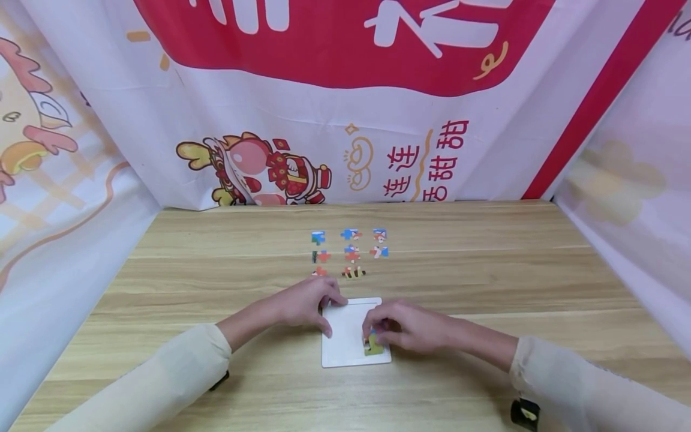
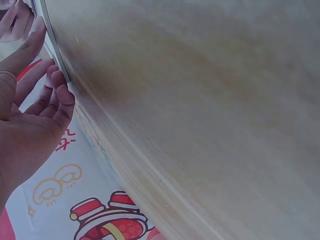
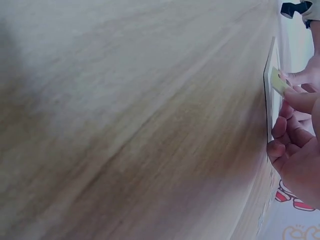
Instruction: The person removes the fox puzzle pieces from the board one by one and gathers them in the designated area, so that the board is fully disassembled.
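Note:
A white puzzle tray [image 1: 345, 348] lies flat on the table in front of the person. The left hand [image 1: 310, 303] holds the tray at its upper left corner, thumb on the left side and fingers at the top edge. In the left wrist view that hand [image 2: 37, 105] has its fingertips against the tray's edge. At the tray's lower right, the right hand [image 1: 407, 326] pinches a mostly yellow puzzle piece [image 1: 373, 348]. The right wrist view shows the piece [image 3: 278, 81] between thumb and fingers, over the tray [image 3: 268, 90]. Whether it lies fully flat cannot be seen.
Beyond the tray, several loose puzzle pieces lie in rows, among them a striped piece [image 1: 354, 273], a blue-and-green piece [image 1: 318, 237] and a fox-face piece [image 1: 380, 236]. The left hand partly covers an orange piece [image 1: 319, 272]. Printed cloth [image 1: 345, 120] hangs behind the wooden table [image 1: 486, 270].

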`<state>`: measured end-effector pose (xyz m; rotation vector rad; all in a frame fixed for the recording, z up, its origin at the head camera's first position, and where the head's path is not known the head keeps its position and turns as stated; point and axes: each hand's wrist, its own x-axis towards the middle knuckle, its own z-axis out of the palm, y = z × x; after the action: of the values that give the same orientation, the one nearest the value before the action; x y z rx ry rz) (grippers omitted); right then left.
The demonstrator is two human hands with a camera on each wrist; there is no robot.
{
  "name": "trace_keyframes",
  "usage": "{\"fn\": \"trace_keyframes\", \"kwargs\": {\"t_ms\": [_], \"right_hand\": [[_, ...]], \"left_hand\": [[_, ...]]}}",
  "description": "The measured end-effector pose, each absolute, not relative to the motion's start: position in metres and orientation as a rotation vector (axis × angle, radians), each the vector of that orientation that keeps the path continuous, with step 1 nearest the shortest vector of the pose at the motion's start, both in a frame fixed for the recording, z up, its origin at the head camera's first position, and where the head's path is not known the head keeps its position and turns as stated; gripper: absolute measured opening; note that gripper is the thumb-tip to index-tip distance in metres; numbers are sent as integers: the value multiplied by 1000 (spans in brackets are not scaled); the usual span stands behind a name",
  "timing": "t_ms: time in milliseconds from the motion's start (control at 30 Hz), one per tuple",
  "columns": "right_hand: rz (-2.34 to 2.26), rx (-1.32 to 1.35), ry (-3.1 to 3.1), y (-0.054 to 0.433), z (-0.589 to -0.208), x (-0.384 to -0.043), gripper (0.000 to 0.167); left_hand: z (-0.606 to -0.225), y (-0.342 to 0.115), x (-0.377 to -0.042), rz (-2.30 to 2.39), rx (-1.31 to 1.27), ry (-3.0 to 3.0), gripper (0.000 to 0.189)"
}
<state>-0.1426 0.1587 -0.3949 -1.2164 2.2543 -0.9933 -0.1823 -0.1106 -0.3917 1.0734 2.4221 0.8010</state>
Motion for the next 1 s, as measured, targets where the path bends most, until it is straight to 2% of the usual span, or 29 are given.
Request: {"fn": "trace_keyframes", "kwargs": {"t_ms": [767,1000], "right_hand": [[-1216,-983,2504,174,-389,-183,17],[-1258,-903,2551,178,-394,-196,12]], "left_hand": [[-391,-109,-184,794,1066,2437,57],[-391,-109,-182,790,1049,2436,57]]}}
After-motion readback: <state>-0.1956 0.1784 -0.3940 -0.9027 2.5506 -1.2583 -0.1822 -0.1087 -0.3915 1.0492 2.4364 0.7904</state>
